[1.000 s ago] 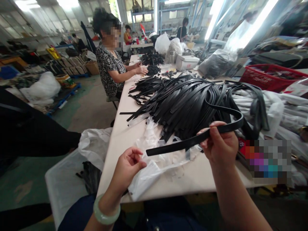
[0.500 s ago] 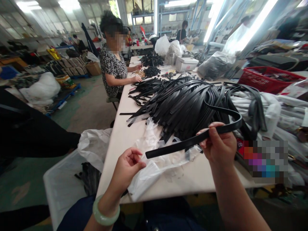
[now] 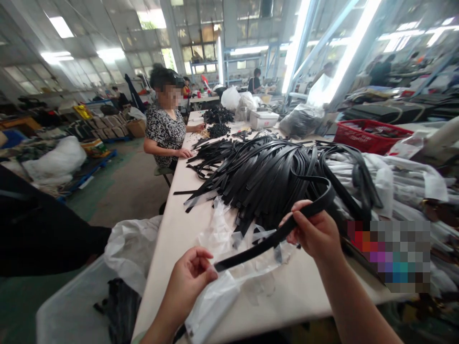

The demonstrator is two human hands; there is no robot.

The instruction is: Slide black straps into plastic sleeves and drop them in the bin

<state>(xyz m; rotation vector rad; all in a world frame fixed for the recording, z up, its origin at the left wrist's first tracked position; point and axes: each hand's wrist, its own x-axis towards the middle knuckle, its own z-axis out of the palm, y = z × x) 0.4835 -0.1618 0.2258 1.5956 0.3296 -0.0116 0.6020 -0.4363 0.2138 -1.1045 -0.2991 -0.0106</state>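
Busy workshop, long white table (image 3: 161, 291) heaped with black straps (image 3: 265, 177), and one strap (image 3: 276, 239) up in someone's hands.
Right hand (image 3: 311, 234) has it pinched between thumb and fingers, with the short end curling up past the knuckles. The long part slants down and left toward the left hand (image 3: 188, 286), which sits half open, holding nothing, fingertips just beside the strap's loose tip, above a clear plastic bag (image 3: 211, 306).
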